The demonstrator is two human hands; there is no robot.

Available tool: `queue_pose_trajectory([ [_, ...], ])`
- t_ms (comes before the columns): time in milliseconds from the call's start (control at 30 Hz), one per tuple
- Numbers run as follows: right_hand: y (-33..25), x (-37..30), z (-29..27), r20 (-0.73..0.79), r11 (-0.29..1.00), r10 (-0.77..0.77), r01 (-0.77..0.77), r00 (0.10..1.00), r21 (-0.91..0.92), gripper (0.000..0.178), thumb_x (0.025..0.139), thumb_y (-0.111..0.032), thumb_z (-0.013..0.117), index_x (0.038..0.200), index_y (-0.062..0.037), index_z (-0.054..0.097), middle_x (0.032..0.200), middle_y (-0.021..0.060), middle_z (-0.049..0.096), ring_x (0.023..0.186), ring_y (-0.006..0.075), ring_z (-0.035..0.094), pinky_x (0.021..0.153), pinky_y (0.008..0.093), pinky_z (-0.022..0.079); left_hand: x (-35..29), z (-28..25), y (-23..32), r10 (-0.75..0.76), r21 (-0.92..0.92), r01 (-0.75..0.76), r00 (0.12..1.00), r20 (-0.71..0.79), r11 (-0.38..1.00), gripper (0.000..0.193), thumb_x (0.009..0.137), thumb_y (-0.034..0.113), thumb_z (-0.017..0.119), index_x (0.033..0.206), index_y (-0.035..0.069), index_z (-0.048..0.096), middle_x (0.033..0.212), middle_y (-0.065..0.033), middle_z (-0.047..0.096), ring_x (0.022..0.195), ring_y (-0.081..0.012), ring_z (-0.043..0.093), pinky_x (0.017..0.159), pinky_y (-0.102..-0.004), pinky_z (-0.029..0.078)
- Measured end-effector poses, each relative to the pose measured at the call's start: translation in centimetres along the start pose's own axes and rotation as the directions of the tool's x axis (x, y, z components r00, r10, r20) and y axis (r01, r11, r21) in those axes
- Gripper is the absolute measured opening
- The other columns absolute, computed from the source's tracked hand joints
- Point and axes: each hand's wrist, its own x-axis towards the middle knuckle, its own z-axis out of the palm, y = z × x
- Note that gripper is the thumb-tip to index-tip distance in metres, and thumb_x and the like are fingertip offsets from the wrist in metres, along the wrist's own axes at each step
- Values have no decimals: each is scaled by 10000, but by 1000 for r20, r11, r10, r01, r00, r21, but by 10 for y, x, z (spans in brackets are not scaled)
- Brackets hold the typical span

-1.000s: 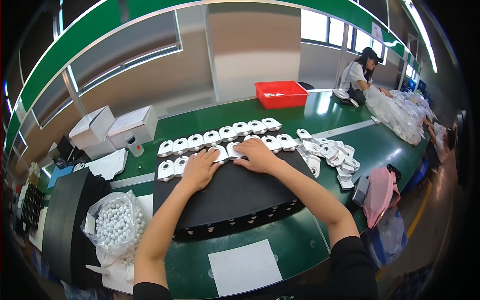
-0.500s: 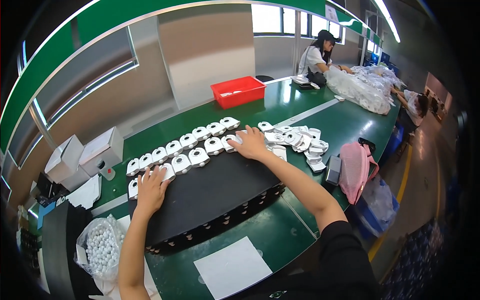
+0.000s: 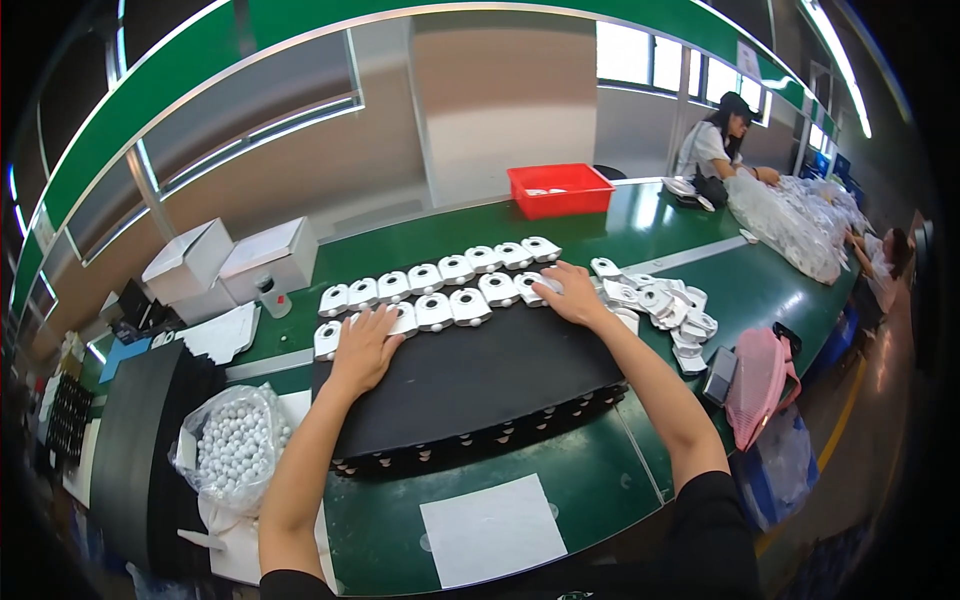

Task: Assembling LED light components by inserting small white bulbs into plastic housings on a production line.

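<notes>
Two rows of white plastic shells (image 3: 434, 312), each with a dark-centred round opening, lie along the far side of a stack of black boards (image 3: 470, 385). My left hand (image 3: 366, 352) rests with fingers spread on the left part of the nearer row, covering some shells. At that row's right end, my right hand (image 3: 574, 296) lies with outstretched fingers over the last shell. Neither hand appears to grip anything. A loose heap of white shells (image 3: 655, 303) sits on the green table to the right of my right hand.
A bag of white balls (image 3: 238, 445) and black sheets (image 3: 140, 440) stand left. Farther back are white boxes (image 3: 268, 260) and a red bin (image 3: 565, 204). A pink bag (image 3: 755, 390) lies right, paper (image 3: 494, 530) in front. A co-worker (image 3: 712, 150) handles clear plastic bags (image 3: 790, 228).
The view has swung left, so everything sits farther right in the picture. Both hands stay on the nearer row, with only slight shifts of the fingers.
</notes>
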Motion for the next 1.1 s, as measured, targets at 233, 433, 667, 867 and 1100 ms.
queue_pose_trajectory([
  [233,-13,-5,-7,-11,999,-2,2,1000,-46,512,776,-489,548,1126,-118,578,1249,183,458,1183,351,361,1000,466,221,-10,-14,-3,-102,95,111,989,-104,989,495,861,395,472,1244,82,437,1310,-160,388,1232,-352,314,1000,-528,219],
  [433,-28,-8,-13,207,972,-228,234,952,-6,388,836,-391,519,1149,-167,558,1233,79,493,1187,263,385,1008,472,202,-26,-15,-17,-320,117,321,947,-23,940,517,870,436,432,1273,113,415,1339,-163,355,1236,-422,273,978,-575,211],
  [667,-28,-4,-3,119,953,-281,292,952,-83,372,837,-350,529,1154,-156,548,1242,80,484,1185,266,394,987,485,245,-20,-16,0,-217,156,230,971,-97,961,537,870,428,436,1281,85,391,1324,-146,381,1243,-368,294,989,-540,216],
  [867,-81,-26,0,159,891,-445,454,881,-19,414,850,-309,525,1195,-83,483,1268,100,457,1201,254,384,1016,473,219,18,7,52,40,24,-37,992,-123,999,539,855,414,471,1252,54,416,1294,-146,415,1227,-308,349,1001,-511,220],
  [1100,-65,-28,-10,-52,898,-439,437,897,-45,432,844,-290,534,1210,-75,451,1255,127,451,1180,273,397,982,453,271,58,40,97,22,23,-19,995,-97,1000,438,873,383,433,1176,73,493,1224,-127,491,1140,-297,438,972,-512,276],
])
